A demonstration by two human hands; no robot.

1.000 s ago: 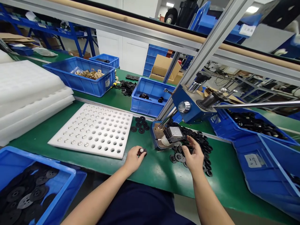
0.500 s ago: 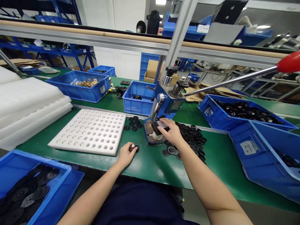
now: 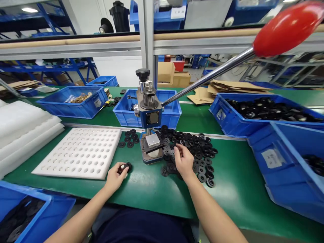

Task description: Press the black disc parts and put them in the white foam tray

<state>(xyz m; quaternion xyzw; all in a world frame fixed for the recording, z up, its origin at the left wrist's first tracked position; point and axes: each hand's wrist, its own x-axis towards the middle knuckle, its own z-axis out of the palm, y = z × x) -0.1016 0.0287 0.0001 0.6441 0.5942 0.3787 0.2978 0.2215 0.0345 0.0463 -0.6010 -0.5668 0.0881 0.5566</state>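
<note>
Low over the green bench, left of the press, my left hand (image 3: 115,177) is closed round a dark round part (image 3: 129,166) with a pale centre. My right hand (image 3: 184,161) is at the heap of black discs (image 3: 199,148), its thumb and fingers curled together. Whatever lies between those fingertips is too small to make out. Between my hands stands a blue hand press (image 3: 151,108), a black fixture with a silver metal block (image 3: 152,140) under its ram. A white foam tray (image 3: 83,152) with rows of holes lies to the left, several holes holding small metal pieces.
The press lever ends in a red knob (image 3: 286,28) at upper right. Blue bins of black parts (image 3: 265,111) stand on the right, another bin (image 3: 50,209) at lower left. A small group of discs (image 3: 130,137) lies beside the press. White foam sheets (image 3: 25,131) are stacked at far left.
My right hand has left the press fixture and moved onto the disc heap. My left hand still holds its part. The view has turned to the right.
</note>
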